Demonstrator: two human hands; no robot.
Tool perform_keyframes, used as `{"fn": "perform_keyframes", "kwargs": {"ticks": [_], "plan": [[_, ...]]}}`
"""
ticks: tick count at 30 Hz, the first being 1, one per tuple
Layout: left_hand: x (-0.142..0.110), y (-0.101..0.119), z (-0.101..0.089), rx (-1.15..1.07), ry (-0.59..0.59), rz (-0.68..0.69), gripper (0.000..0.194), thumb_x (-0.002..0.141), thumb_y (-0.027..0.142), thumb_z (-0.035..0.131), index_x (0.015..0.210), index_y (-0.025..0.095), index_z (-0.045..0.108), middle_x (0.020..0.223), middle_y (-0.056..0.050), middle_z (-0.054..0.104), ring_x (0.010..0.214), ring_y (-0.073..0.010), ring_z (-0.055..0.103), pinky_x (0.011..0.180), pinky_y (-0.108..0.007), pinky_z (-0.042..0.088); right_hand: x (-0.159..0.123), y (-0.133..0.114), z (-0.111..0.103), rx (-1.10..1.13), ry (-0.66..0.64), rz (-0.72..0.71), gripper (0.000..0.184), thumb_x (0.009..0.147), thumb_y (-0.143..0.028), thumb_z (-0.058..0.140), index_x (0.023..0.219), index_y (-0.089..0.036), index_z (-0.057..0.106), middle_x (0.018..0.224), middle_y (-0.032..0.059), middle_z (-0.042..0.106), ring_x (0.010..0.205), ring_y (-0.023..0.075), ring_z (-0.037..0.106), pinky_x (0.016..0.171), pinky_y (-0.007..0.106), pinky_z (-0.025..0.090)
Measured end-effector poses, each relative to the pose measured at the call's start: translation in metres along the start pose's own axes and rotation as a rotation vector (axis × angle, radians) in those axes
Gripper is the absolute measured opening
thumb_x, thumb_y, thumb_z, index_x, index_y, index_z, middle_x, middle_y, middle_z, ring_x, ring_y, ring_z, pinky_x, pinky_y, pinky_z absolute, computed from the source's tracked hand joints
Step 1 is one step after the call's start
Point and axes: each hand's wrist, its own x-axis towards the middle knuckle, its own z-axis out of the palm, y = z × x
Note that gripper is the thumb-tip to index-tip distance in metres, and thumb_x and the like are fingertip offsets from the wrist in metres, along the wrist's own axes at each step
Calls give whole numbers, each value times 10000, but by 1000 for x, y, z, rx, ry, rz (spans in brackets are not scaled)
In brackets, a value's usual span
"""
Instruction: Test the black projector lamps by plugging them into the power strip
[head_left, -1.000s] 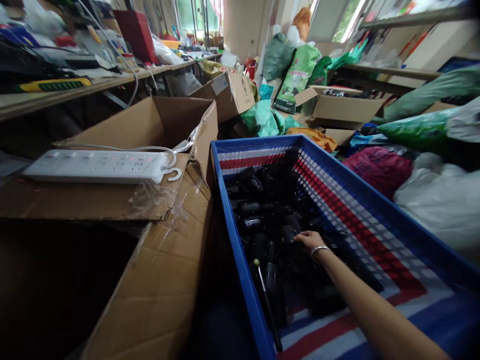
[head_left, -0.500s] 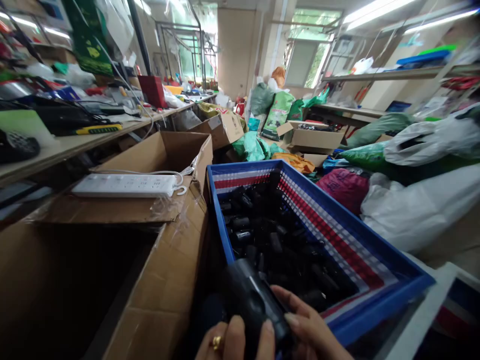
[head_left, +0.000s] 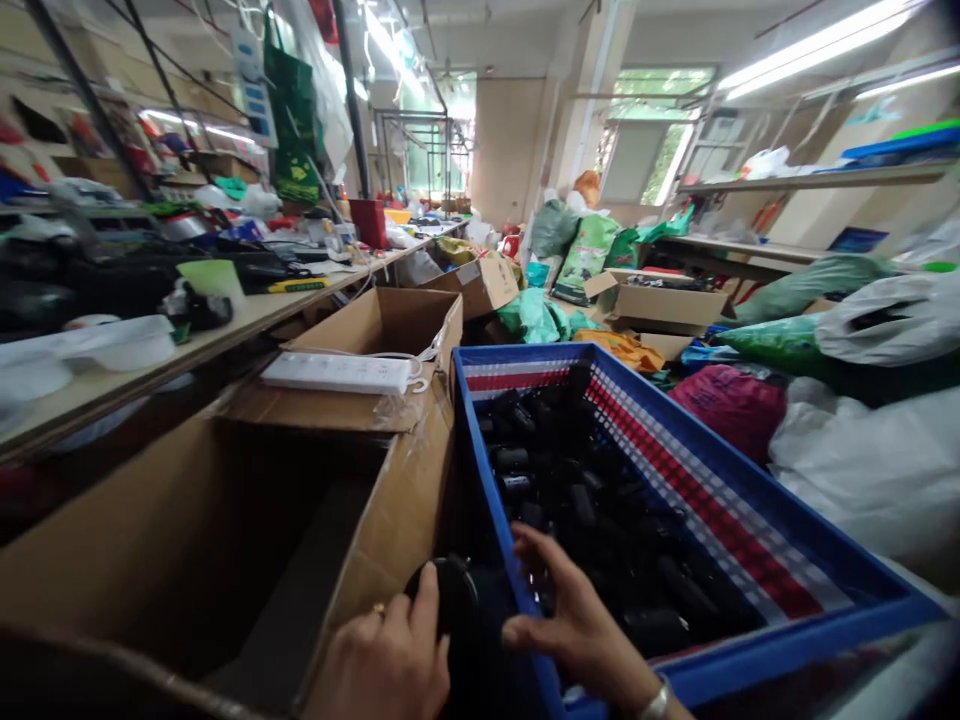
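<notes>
My left hand (head_left: 390, 655) grips a black cylindrical object (head_left: 456, 598) at the bottom centre, beside the side wall of a cardboard box (head_left: 416, 480). The object's rounded end points up and its lower part merges into shadow. My right hand (head_left: 574, 620) is off it, with thumb and fingers apart, over the near left rim of a blue plastic crate (head_left: 480, 440). A metal band circles that wrist. Inside the crate lie many small black cylindrical parts (head_left: 581, 505), heaped together and too dark to make out singly.
A white power strip (head_left: 337, 372) lies on the box flap. Left of it runs a cluttered workbench (head_left: 247, 318). White plastic bags (head_left: 877, 470) and a magenta bag (head_left: 727, 405) crowd the crate's right side. Behind stand an open carton (head_left: 667, 305) and stuffed sacks (head_left: 589, 255).
Both hands held the black object before; my right hand has let go and opened. My left hand has moved left with it, towards the cardboard box. The view has shifted left.
</notes>
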Motion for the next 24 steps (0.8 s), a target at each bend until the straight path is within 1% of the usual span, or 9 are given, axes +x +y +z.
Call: {"fn": "perform_keyframes", "kwargs": {"ticks": [2,4,7,9,11,13,16,20,24], "plan": [[-1,-18,-9,-295,-194,-146,365,830,264,452,1144,157,604,829,-90,705,738,-216,670,644,-268,493,15,15,-10,-254,-32,-33,1102,406,-497,845,1360,-185,391,1322,150,407,1216,322,374,1051,478,274],[-4,-33,-19,-535,-291,-281,357,841,306,421,1124,180,598,851,-64,706,796,-212,667,690,-273,490,24,37,-17,-360,-176,34,1083,456,-542,806,1374,-157,380,1327,172,411,1244,341,350,1068,504,234],[-10,-48,-29,-765,-254,-428,389,829,368,432,1136,172,569,803,-37,688,773,-198,651,713,-273,485,21,65,-21,-360,-363,49,904,589,-569,728,1335,-143,445,1279,175,471,1202,324,422,1052,483,281],[-13,-56,-31,-868,-161,-502,457,822,430,446,1179,159,534,791,-29,669,779,-192,639,722,-265,483,13,70,-21,-343,-356,-14,844,553,-553,764,1266,-170,525,1304,164,459,1236,342,389,1070,490,250],[-15,-60,-32,-897,-60,-568,552,807,475,466,1254,151,476,715,-1,624,718,-175,612,677,-252,475,5,60,-18,-247,-296,-55,831,566,-565,758,1277,-213,512,1371,149,400,1297,342,314,1093,495,197],[-14,-58,-33,-890,-15,-578,640,787,475,502,1324,138,411,646,29,559,625,-145,552,606,-233,449,1,37,-11,-36,-261,-90,906,622,-636,684,1380,-252,370,1429,137,322,1328,313,275,1099,473,195],[-12,-47,-36,-959,-78,-490,649,777,452,531,1336,141,416,633,41,516,579,-115,484,560,-214,414,4,-3,5,258,-336,-79,1090,576,-689,680,1446,-279,166,1418,134,333,1266,298,383,1051,439,298],[-15,-39,-41,-1049,-188,-432,569,756,391,564,1272,163,492,704,14,555,656,-132,510,613,-230,426,8,-29,27,347,-347,-25,942,533,-546,780,1315,-234,356,1218,124,524,1057,292,548,900,399,428],[-20,-41,-48,-1006,-136,-425,480,815,366,476,1241,145,477,673,11,529,620,-130,490,592,-236,402,0,-34,37,244,-258,-68,791,573,-408,783,1226,-254,365,1102,84,574,918,237,586,781,330,469]]}}
